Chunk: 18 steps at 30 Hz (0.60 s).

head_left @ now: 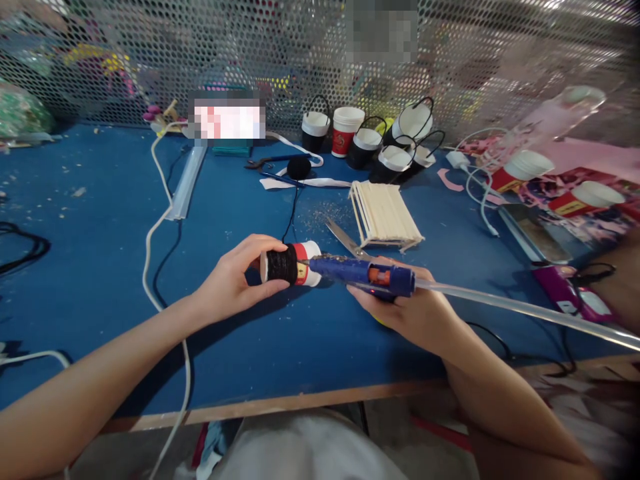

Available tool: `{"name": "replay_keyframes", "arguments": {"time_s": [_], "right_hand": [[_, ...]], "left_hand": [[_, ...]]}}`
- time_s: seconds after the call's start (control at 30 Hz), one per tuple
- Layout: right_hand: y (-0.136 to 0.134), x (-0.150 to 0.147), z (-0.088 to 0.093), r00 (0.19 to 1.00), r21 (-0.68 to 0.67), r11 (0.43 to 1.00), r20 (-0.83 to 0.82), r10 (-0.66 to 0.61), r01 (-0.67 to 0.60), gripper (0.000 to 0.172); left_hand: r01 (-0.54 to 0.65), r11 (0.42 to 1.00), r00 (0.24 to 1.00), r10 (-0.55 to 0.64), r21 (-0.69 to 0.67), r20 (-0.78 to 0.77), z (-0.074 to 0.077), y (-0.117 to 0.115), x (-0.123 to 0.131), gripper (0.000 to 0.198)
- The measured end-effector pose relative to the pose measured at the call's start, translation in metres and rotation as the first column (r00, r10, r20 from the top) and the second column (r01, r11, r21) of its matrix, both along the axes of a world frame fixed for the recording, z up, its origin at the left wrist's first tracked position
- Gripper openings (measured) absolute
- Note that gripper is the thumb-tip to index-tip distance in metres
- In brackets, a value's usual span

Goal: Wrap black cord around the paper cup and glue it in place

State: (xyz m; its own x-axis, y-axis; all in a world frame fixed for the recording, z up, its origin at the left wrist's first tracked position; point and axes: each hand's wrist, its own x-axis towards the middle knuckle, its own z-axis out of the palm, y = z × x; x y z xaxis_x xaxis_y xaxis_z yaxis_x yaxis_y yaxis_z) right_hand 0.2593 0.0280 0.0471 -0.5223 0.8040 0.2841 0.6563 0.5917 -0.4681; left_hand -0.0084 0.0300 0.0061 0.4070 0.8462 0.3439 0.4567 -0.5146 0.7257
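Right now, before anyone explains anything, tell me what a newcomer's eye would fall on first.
Probably the blue glue gun in the right grip, its nozzle pointing at the paper cup in the left grip. Next, perhaps, the black cord wound around that cup, then the pale stick structure farther back on the blue table.

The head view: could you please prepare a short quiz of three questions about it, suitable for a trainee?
1. Open: What does the right hand point toward the paper cup?
2. True or false: The black cord covers the whole outside of the cup in the left hand.
3. Choose: In the picture, the black ball appears (a) below the held cup, (b) inside it, (c) above it.

Key: 1. A blue glue gun. 2. False; red and white parts show. 3. c.
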Motion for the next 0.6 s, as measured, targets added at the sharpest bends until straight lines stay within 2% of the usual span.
{"name": "replay_keyframes", "arguments": {"time_s": [0.33,0.6], "right_hand": [[0.002,-0.0002,0.0039,0.999,0.025,0.999,0.035,-0.025,0.024,0.013],[0.0034,0.0008,0.0025,0.996,0.012,0.999,0.077,-0.034,0.033,0.017]], "left_hand": [[0.052,0.98,0.993,-0.03,0.191,-0.114,0.0019,-0.0011,-0.0004,0.04],[0.102,0.971,0.981,-0.062,0.215,-0.183,0.003,-0.0036,0.0003,0.035]]}}
